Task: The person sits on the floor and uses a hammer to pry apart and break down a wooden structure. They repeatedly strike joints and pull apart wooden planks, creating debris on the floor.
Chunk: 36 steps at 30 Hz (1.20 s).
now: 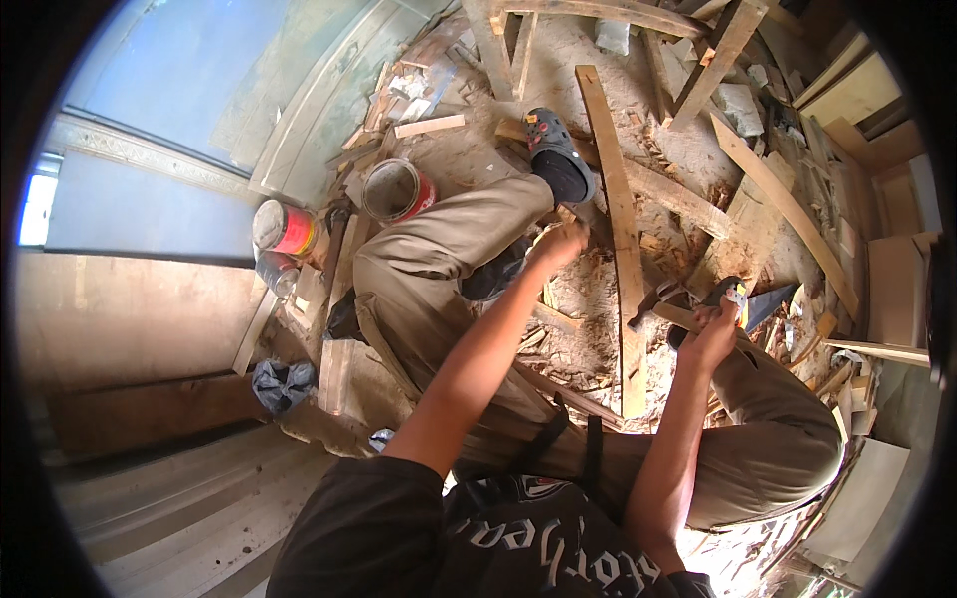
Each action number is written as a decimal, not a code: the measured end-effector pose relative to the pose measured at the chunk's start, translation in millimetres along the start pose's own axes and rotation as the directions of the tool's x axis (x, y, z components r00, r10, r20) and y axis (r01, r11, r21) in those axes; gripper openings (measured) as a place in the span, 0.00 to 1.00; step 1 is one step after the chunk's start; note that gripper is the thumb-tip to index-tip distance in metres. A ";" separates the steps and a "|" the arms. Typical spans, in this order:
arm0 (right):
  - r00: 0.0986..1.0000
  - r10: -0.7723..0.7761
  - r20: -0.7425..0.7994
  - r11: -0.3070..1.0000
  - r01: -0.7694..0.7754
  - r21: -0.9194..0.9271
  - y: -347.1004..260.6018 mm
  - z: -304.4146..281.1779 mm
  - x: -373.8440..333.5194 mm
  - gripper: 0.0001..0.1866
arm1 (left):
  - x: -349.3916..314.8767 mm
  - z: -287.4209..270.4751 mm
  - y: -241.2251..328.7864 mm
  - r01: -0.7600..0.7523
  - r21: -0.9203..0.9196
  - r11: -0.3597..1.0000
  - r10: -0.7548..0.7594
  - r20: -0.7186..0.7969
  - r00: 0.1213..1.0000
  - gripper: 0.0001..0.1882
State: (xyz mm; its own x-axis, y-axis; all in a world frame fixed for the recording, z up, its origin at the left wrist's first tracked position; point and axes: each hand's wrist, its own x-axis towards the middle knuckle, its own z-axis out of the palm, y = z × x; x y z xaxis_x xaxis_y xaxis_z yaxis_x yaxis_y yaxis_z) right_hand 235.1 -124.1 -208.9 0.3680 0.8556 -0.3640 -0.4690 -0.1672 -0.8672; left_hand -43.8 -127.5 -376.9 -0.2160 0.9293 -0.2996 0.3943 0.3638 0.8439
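Observation:
I sit low with my legs apart around a long wooden plank [620,229] lying on the littered ground. My right hand [712,337] is closed on the handle of a hammer [676,317], whose dark head points left, close to the plank's right edge. Left of the plank, just below my clog [554,142], my left hand [564,245] is closed. Whatever is in its fingers is too small or hidden to tell. A dark triangular piece [770,305] with a point lies just beyond my right hand.
Two paint cans [397,189] stand at the left by the wall panel [150,199]. More planks [788,214] lie at the right, and a wooden frame [713,65] rises at the far side. Wood scraps and shavings [538,344] cover the ground; a crumpled dark bag [283,385] lies lower left.

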 end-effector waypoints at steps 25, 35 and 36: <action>0.980 -0.193 -0.047 0.962 0.198 0.189 -130.6 6.4 -34.9 0.19 | -51.2 204.4 25.4 0.448 -0.350 0.823 -0.406 0.190 0.894 0.41; 0.976 -0.203 -0.082 0.961 0.215 0.176 -114.4 -27.6 -13.5 0.17 | 29.8 106.9 77.9 0.391 -0.700 0.598 -0.462 0.098 0.881 0.27; 0.977 -0.208 -0.055 0.962 0.214 0.171 -106.5 -26.8 -9.8 0.16 | 31.4 95.5 71.0 0.356 -0.781 0.514 -0.450 0.109 0.887 0.27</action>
State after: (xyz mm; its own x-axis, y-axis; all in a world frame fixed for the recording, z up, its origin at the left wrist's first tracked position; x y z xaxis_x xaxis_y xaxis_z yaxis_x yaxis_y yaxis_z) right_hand 303.0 -127.8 -122.0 0.5008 0.8436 -0.1937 -0.5091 0.1061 -0.8541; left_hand 62.6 -66.3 -368.9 -0.2719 0.6672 -0.6934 -0.5717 0.4677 0.6741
